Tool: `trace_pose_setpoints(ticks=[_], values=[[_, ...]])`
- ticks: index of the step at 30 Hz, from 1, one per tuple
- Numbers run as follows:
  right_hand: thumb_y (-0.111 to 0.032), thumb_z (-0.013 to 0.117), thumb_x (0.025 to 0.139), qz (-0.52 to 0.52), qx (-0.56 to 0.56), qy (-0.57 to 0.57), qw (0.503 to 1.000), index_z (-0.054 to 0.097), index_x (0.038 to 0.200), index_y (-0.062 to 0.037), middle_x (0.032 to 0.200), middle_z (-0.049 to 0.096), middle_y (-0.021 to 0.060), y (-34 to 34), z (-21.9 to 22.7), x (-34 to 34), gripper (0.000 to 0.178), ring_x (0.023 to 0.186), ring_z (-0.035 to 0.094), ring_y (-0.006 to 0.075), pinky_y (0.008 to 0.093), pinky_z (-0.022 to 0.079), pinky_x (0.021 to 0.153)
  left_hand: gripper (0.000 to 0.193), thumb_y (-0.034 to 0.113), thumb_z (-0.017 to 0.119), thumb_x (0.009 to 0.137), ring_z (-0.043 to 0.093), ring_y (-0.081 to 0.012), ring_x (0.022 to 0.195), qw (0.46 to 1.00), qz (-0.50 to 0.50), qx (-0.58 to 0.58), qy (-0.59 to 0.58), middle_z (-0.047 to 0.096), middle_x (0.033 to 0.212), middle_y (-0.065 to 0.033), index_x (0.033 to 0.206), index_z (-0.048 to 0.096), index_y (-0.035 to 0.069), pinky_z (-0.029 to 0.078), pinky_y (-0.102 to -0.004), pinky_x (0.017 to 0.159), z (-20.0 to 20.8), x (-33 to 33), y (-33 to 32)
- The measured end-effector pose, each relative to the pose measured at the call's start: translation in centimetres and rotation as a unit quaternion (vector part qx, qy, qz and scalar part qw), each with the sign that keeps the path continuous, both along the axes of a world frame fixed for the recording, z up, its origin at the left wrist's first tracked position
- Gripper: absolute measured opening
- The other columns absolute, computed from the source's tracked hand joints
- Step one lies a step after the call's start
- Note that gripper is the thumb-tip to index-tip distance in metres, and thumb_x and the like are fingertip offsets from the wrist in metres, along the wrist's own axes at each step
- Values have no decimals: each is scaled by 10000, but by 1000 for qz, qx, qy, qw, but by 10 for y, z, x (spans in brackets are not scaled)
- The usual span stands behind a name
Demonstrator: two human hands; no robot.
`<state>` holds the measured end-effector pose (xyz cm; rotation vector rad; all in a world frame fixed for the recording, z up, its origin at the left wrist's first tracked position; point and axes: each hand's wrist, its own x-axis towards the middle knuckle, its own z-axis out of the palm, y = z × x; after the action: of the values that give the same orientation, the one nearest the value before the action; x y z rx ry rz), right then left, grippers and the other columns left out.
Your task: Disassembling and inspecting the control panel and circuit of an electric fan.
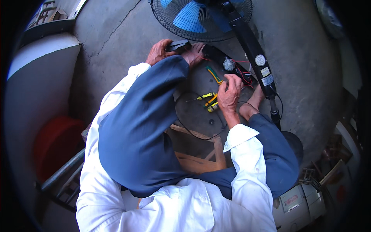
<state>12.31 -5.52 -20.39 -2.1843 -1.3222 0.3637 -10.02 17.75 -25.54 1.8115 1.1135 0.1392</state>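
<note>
At the far left, my left hand (pixel 157 52) is closed round the end of a dark plastic piece (pixel 178 46), beside my bare foot (pixel 194 55). My right hand (pixel 229 94) has its fingers curled together near an opened black housing (pixel 216 56) of the fan; what they hold, if anything, is hidden. Red wires (pixel 242 72) and a round pale part (pixel 229 64) show in that housing. A tool with a green and orange handle (pixel 213 74) lies just left of my right fingertips. The fan (pixel 193 17) has blue blades in a black cage, and its black pole (pixel 253 50) slants past my right hand.
A yellow-and-black screwdriver (pixel 205 96) and an orange-handled tool (pixel 211 101) lie on the concrete floor (pixel 116 34). A black cable (pixel 189 132) loops past a wooden stool (pixel 201 164). A red round container (pixel 58 143) stands left; a white box (pixel 295 203) sits lower right.
</note>
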Motion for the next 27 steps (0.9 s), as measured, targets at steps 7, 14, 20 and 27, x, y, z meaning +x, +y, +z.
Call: trace_pose_setpoints(ticks=[7,14,20,27], values=[[-8,591,826,102,-41,51,993,622,1002,-3,1036,582,191,2,40,6,179,989,551,390,485,442,871,512,235,751,831,661,-364,1059,999,27,-41,16,688,1110,-220,1242,592,-24,492,-400,953,47,-2,5],[-90,628,853,220,-118,95,964,595,1104,-9,1037,591,207,3,159,46,266,991,591,414,480,478,859,414,65,761,826,691,-318,994,966,-218,135,-43,688,1072,-179,1207,608,6,553,-406,902,154,30,44],[-214,651,924,122,-29,208,970,554,1252,13,1142,601,204,14,263,50,411,1041,633,343,409,518,868,441,9,755,807,671,-353,1043,896,-351,253,-96,640,1194,-158,1217,593,18,563,-409,915,267,77,35],[-390,672,947,97,42,281,954,450,1421,69,1356,525,254,19,248,51,696,1174,594,365,408,484,978,460,-15,757,770,623,-368,1137,846,-392,314,-179,579,1310,-145,1202,611,41,550,-416,949,333,113,-46]])
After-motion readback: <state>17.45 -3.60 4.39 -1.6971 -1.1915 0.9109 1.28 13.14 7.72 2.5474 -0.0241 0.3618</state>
